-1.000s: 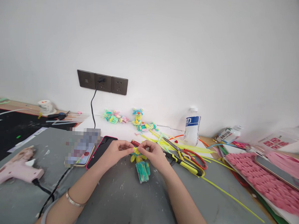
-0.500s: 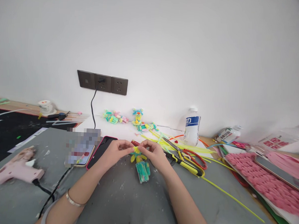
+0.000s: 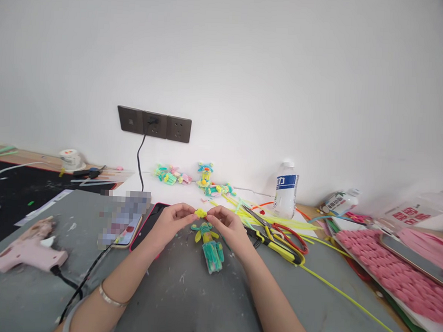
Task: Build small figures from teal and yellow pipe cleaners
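Between my fingertips is a small yellow fuzzy piece (image 3: 201,213), pinched from both sides. My left hand (image 3: 174,223) grips its left end with thumb and forefinger. On its right side my right hand (image 3: 227,227) does the same, fingers curled. Just below it, on the grey mat (image 3: 199,308), lies a small figure (image 3: 212,254) with a teal, chunky lower part and yellow and green pieces at its top. A narrow gap shows between the yellow piece and this figure.
A pink glue gun (image 3: 31,252) and phones (image 3: 151,224) lie left. Scissors (image 3: 259,217), a yellow-black cutter (image 3: 276,245) and yellow pipe cleaners (image 3: 348,291) are right. Behind are finished-looking figures (image 3: 205,175) and a white bottle (image 3: 286,189). Pink knitted material (image 3: 383,268) sits far right.
The yellow piece, earlier against the top of the teal figure, is now held slightly above and apart from it. My hands have risen a little. The view has shifted slightly.
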Demonstrator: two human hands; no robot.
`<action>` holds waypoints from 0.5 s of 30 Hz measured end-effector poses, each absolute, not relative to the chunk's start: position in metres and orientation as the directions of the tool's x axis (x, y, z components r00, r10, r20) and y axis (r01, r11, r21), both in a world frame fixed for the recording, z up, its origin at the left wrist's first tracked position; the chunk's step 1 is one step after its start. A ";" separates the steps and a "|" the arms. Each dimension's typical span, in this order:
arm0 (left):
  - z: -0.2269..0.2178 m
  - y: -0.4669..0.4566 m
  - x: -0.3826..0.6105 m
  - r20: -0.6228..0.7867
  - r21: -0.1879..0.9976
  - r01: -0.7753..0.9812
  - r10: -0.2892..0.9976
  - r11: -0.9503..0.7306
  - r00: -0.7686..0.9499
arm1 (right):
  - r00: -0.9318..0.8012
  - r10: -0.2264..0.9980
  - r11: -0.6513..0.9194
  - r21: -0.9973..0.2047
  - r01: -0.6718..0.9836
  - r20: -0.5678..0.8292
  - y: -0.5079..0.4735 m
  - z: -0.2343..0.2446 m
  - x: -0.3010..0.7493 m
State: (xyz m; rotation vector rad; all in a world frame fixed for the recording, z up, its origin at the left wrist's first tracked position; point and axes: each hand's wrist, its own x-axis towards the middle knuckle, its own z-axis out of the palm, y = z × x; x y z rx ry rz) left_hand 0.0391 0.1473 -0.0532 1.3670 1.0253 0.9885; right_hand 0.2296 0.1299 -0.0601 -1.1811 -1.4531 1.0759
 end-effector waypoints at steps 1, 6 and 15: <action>-0.053 0.147 0.039 0.001 0.999 0.038 0.957 -0.012 0.289 | -0.091 0.986 0.152 -0.974 0.166 0.138 0.129 -0.059 0.229; -0.053 0.146 0.041 -0.019 1.000 0.015 0.944 0.015 0.330 | -0.095 0.983 0.172 -0.971 0.167 0.158 0.128 -0.057 0.229; -0.055 0.146 0.041 -0.018 1.000 -0.016 0.941 0.025 0.339 | -0.106 0.982 0.175 -0.953 0.248 0.153 0.132 -0.061 0.236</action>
